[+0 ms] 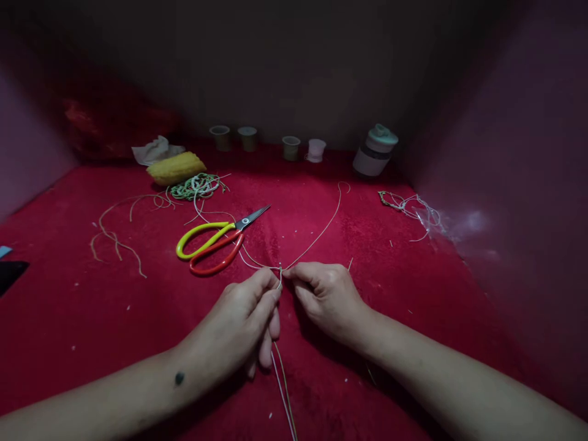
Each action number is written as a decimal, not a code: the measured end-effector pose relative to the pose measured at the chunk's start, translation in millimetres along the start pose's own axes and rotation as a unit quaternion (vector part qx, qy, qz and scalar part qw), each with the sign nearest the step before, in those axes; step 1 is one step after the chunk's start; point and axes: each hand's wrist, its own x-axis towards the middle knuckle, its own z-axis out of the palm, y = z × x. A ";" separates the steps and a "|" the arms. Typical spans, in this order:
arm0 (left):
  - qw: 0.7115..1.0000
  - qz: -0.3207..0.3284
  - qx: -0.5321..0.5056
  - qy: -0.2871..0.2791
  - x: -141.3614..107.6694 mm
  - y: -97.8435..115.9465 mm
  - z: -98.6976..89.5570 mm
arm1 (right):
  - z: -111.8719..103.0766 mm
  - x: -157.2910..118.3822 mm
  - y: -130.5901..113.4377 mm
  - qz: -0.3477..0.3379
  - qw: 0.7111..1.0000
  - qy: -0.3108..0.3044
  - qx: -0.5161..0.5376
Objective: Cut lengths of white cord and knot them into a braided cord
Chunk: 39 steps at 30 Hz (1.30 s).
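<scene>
Thin pale cords point(285, 392) run from under my left hand toward the front edge of the view. My left hand point(255, 312) is closed, thumb and forefinger pinching the cords near a small upright loop. Just right of it, my right hand point(328, 297) pinches a thin cord point(324, 231) close to the same spot; that cord curves away up and to the right. Other strands lead off left, passing by scissors point(218, 242) with one yellow and one red handle. The exact knot between my fingertips is too small to make out.
Behind the scissors lie a green-and-white braided cord bundle point(199, 185) and a yellow roll point(177, 168). Loose tan cords point(110, 229) are on the left. Spools point(291, 149) and a lidded bottle point(375, 151) stand at the back. A clear plastic bag point(432, 222) lies right on the red cloth point(427, 361).
</scene>
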 end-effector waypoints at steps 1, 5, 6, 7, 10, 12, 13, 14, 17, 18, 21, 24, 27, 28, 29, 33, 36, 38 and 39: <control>1.000 -0.005 0.003 -0.002 0.1 0.2 -0.3 | 0.1 -0.2 0.2 -0.001 1.000 -0.001 0.000; 1.000 -0.019 0.004 -0.010 0.2 1.0 -1.3 | -0.5 -0.9 0.4 -0.001 1.000 -0.006 0.006; 1.000 -0.018 0.004 -0.009 0.2 1.2 -1.5 | -0.8 -1.0 0.3 0.000 1.000 -0.006 0.010; 1.000 -0.017 0.004 -0.009 0.1 1.5 -1.8 | -1.2 -1.1 0.1 0.001 1.000 -0.005 0.013; 1.000 -0.016 0.012 -0.013 -0.3 2.4 -2.8 | -2.1 -1.3 -0.4 0.005 1.000 -0.005 0.018; 0.999 -0.022 0.015 -0.019 -0.5 2.6 -3.3 | -2.5 -1.2 -0.6 0.005 1.000 -0.008 0.017; 0.999 -0.023 0.013 -0.021 -0.6 2.3 -3.5 | -2.6 -1.2 -0.7 0.005 1.000 -0.010 0.015; 0.999 -0.022 0.008 -0.022 -0.7 1.8 -3.5 | -2.7 -1.1 -0.7 0.005 1.000 -0.012 0.014; 1.000 0.000 -0.009 -0.011 -1.4 -1.5 -3.2 | -3.2 -0.8 -1.0 0.006 1.000 -0.015 0.013; 1.000 0.011 -0.009 -0.004 -1.7 -2.9 -3.0 | -3.4 -0.8 -1.2 0.007 1.000 -0.015 0.014; 0.999 0.034 0.002 0.014 -2.7 -6.6 -2.2 | -3.7 -0.9 -1.7 0.007 1.000 -0.014 0.018; 0.999 0.038 0.008 0.016 -3.2 -8.5 -1.5 | -3.7 -1.4 -2.1 0.007 1.000 -0.012 0.016; 0.999 0.033 0.010 0.016 -3.3 -8.9 -1.0 | -3.4 -2.0 -2.1 0.006 1.000 -0.008 0.011; 0.999 0.034 0.012 0.016 -3.4 -8.8 -0.9 | -3.3 -2.1 -2.1 0.006 1.000 -0.007 0.011; 0.999 0.036 0.014 0.015 -3.7 -8.6 -1.0 | -3.2 -2.3 -2.1 0.005 1.000 -0.007 0.013; 0.998 0.038 0.038 0.016 -5.2 -7.6 -1.6 | -2.9 -2.5 -1.8 0.000 1.000 -0.011 0.023; 0.998 0.039 0.056 0.016 -5.3 -7.4 -2.4 | -3.2 -2.5 -1.8 -0.001 1.000 -0.011 0.028; 0.997 0.037 0.061 0.012 -4.9 -7.8 -2.8 | -3.6 -2.5 -1.9 0.000 0.999 -0.012 0.029; 0.997 0.033 0.062 0.009 -4.7 -8.2 -2.8 | -3.9 -2.5 -2.0 0.001 0.999 -0.014 0.029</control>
